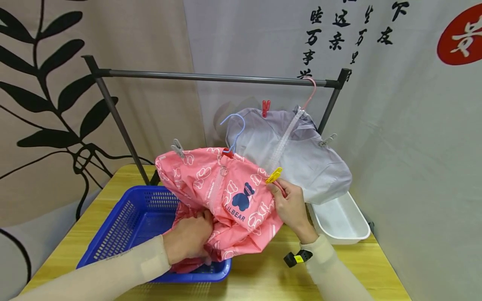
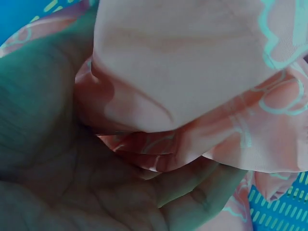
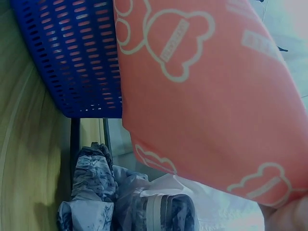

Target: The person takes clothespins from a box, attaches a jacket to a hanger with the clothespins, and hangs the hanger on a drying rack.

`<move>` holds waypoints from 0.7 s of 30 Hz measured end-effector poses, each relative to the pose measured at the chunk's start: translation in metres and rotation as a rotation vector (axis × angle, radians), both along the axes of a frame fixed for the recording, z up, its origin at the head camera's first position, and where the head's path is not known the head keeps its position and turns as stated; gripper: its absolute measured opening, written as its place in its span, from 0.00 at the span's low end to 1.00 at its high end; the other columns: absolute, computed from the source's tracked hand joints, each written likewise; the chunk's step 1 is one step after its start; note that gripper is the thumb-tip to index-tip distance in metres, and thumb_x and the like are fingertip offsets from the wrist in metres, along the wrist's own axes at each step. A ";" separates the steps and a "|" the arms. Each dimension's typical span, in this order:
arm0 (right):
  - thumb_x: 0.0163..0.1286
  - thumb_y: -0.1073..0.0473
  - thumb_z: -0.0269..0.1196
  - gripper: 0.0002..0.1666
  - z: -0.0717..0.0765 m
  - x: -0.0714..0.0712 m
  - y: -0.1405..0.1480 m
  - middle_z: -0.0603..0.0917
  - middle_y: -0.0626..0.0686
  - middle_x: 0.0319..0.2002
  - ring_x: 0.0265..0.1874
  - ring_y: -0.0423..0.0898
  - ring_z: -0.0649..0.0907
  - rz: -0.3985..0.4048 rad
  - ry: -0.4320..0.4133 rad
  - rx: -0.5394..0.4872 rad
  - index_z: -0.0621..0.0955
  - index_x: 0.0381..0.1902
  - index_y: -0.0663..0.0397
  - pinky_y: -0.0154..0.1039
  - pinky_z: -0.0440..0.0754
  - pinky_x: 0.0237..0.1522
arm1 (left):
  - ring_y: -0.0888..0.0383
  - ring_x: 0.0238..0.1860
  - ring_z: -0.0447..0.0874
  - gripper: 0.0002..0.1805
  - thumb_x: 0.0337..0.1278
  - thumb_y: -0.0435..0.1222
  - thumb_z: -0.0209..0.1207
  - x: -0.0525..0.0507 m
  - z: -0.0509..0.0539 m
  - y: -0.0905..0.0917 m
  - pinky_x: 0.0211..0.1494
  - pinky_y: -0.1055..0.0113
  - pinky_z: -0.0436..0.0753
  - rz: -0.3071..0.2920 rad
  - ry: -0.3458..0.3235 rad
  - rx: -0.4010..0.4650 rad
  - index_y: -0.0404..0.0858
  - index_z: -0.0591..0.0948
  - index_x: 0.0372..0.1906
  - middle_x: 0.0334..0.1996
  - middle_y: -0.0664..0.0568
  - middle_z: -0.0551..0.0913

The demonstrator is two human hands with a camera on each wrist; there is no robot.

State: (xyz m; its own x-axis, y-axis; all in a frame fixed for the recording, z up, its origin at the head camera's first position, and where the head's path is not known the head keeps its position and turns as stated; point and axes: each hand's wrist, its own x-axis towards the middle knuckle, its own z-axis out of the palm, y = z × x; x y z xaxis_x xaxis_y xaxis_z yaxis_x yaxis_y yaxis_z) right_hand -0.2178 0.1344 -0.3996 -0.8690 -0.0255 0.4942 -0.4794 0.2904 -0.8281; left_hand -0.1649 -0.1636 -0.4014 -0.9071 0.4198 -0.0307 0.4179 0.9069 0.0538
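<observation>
A pink children's jacket [image 1: 226, 192] with white bear outlines hangs on a blue hanger [image 1: 242, 125], its hook free in the air. My right hand [image 1: 291, 205] pinches the jacket's shoulder beside a yellow clothespin [image 1: 274, 175]. On the opposite shoulder sits a grey clothespin [image 1: 178, 148]. Lower down, my left hand [image 1: 188, 238] holds gathered jacket fabric over the blue basket [image 1: 109, 234]. The left wrist view shows pink cloth [image 2: 159, 62] lying across the palm and fingers. In the right wrist view, jacket cloth [image 3: 211, 96] covers much of the hand.
A grey garment [image 1: 312, 159] hangs by a pink hanger [image 1: 310, 94] from the rack's bar [image 1: 207, 77], with a red clothespin [image 1: 265, 108] on it. Under it stands a white tray [image 1: 340, 219]. Wooden table [image 1: 263, 284] lies beneath; a printed curtain [image 1: 244, 37] is behind.
</observation>
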 end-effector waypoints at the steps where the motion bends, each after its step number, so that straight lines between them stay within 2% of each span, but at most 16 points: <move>1: 0.87 0.60 0.71 0.10 0.000 0.000 0.000 0.74 0.46 0.19 0.17 0.35 0.75 -0.002 0.000 0.001 0.92 0.41 0.57 0.28 0.67 0.19 | 0.35 0.35 0.93 0.62 0.14 0.57 1.00 0.001 0.001 0.001 0.43 0.37 0.97 0.002 -0.025 -0.013 0.29 0.77 0.55 0.38 0.40 0.82; 2: 0.87 0.60 0.71 0.10 0.000 0.001 0.001 0.74 0.46 0.20 0.17 0.35 0.75 -0.003 -0.001 0.001 0.92 0.41 0.57 0.28 0.67 0.19 | 0.35 0.36 0.93 0.64 0.13 0.58 1.00 0.001 0.001 0.002 0.44 0.37 0.97 0.001 -0.044 -0.028 0.29 0.76 0.57 0.39 0.39 0.81; 4: 0.87 0.60 0.71 0.11 0.000 0.001 0.001 0.74 0.46 0.19 0.17 0.35 0.75 -0.003 -0.001 0.000 0.92 0.40 0.57 0.28 0.66 0.19 | 0.36 0.36 0.93 0.64 0.16 0.58 1.00 0.002 0.001 0.004 0.44 0.38 0.97 -0.008 -0.024 -0.055 0.28 0.76 0.58 0.40 0.39 0.81; 6: 0.87 0.60 0.71 0.11 -0.001 0.002 0.002 0.73 0.45 0.19 0.17 0.35 0.74 -0.002 0.000 0.000 0.91 0.39 0.57 0.28 0.66 0.19 | 0.38 0.34 0.92 0.61 0.19 0.57 0.99 0.002 -0.004 0.004 0.41 0.40 0.97 -0.038 0.042 -0.067 0.28 0.77 0.57 0.39 0.39 0.82; 8: 0.87 0.60 0.70 0.12 -0.001 0.002 0.002 0.73 0.45 0.19 0.17 0.35 0.74 0.002 0.000 0.001 0.90 0.38 0.57 0.28 0.66 0.18 | 0.40 0.32 0.92 0.57 0.21 0.57 0.97 -0.001 -0.016 0.001 0.36 0.41 0.96 -0.067 0.134 -0.083 0.28 0.78 0.54 0.37 0.40 0.82; 10: 0.87 0.60 0.70 0.13 -0.002 0.002 0.001 0.72 0.45 0.19 0.16 0.35 0.74 0.006 0.002 0.002 0.90 0.37 0.56 0.28 0.66 0.19 | 0.40 0.30 0.90 0.54 0.19 0.58 0.96 -0.011 -0.046 -0.006 0.31 0.41 0.94 -0.105 0.250 -0.075 0.30 0.78 0.50 0.33 0.41 0.82; 11: 0.87 0.60 0.70 0.13 -0.002 0.002 0.001 0.72 0.45 0.19 0.16 0.35 0.74 0.008 0.002 0.002 0.90 0.36 0.56 0.28 0.66 0.19 | 0.41 0.29 0.90 0.53 0.19 0.58 0.96 -0.016 -0.059 -0.009 0.29 0.41 0.93 -0.117 0.284 -0.067 0.31 0.78 0.49 0.32 0.41 0.82; 13: 0.87 0.60 0.70 0.13 -0.002 0.002 0.001 0.73 0.46 0.19 0.16 0.35 0.75 0.014 0.002 -0.001 0.89 0.36 0.56 0.28 0.67 0.18 | 0.42 0.27 0.89 0.50 0.19 0.57 0.95 -0.031 -0.092 -0.017 0.25 0.43 0.91 -0.135 0.361 -0.063 0.34 0.78 0.46 0.29 0.44 0.82; 15: 0.87 0.60 0.70 0.14 -0.002 0.002 0.000 0.74 0.46 0.19 0.16 0.35 0.75 0.019 0.001 -0.003 0.89 0.36 0.57 0.29 0.68 0.17 | 0.44 0.25 0.89 0.44 0.20 0.55 0.93 -0.043 -0.119 -0.024 0.22 0.45 0.89 -0.149 0.423 -0.052 0.38 0.79 0.42 0.26 0.48 0.83; 16: 0.87 0.60 0.70 0.14 -0.002 0.002 0.000 0.74 0.46 0.19 0.16 0.35 0.75 0.019 0.002 -0.002 0.89 0.36 0.57 0.29 0.68 0.17 | 0.45 0.24 0.89 0.40 0.23 0.53 0.92 -0.046 -0.125 -0.026 0.21 0.47 0.89 -0.150 0.436 -0.052 0.40 0.80 0.40 0.25 0.50 0.83; 18: 0.87 0.60 0.70 0.13 -0.002 0.002 -0.001 0.74 0.47 0.19 0.16 0.35 0.75 0.023 0.001 -0.003 0.90 0.37 0.58 0.29 0.68 0.17 | 0.49 0.22 0.89 0.32 0.27 0.51 0.90 -0.052 -0.135 -0.029 0.19 0.51 0.87 -0.150 0.474 -0.068 0.44 0.81 0.36 0.24 0.54 0.84; 19: 0.87 0.60 0.70 0.13 -0.002 0.002 -0.001 0.74 0.47 0.19 0.16 0.35 0.75 0.024 0.001 -0.001 0.90 0.37 0.58 0.29 0.68 0.17 | 0.49 0.22 0.89 0.30 0.27 0.49 0.90 -0.052 -0.134 -0.029 0.18 0.51 0.86 -0.153 0.495 -0.070 0.46 0.82 0.34 0.23 0.55 0.84; 21: 0.87 0.60 0.70 0.13 -0.002 0.002 -0.002 0.75 0.48 0.18 0.15 0.35 0.76 0.030 -0.002 -0.003 0.91 0.38 0.58 0.29 0.70 0.17 | 0.50 0.22 0.89 0.26 0.30 0.46 0.89 -0.048 -0.125 -0.029 0.18 0.49 0.87 -0.164 0.516 -0.067 0.48 0.82 0.31 0.23 0.55 0.84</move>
